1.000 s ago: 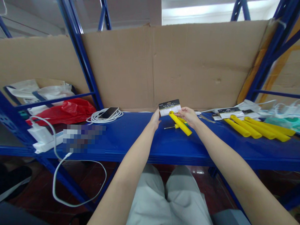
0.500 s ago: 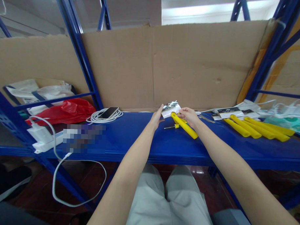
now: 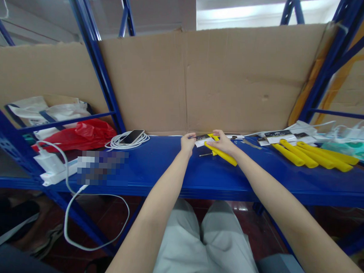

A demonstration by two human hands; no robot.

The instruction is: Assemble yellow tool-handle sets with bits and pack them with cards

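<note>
A small flat packet [image 3: 202,140] with a black-and-white label lies between my hands over the blue shelf. My left hand [image 3: 187,144] is closed on its left edge. To the right, my right hand [image 3: 224,143] has its thumb and fingers apart, close to the packet's right end and over a yellow handle [image 3: 228,158]. Part of that handle is hidden by the hand. Beneath the packet lies a screwdriver [image 3: 205,155] with a thin dark shaft; its yellow grip is partly covered.
Several yellow handles [image 3: 315,155] lie at the right beside more black-and-white packets [image 3: 280,136]. A phone [image 3: 132,137] rests on a coiled white cable [image 3: 113,142] at the left. A white power strip [image 3: 57,174] sits near the front edge. Cardboard [image 3: 231,82] stands behind the shelf.
The packet has turned from its silvery face to its dark label and come down lower. My right hand has shifted slightly left and its fingers have spread.
</note>
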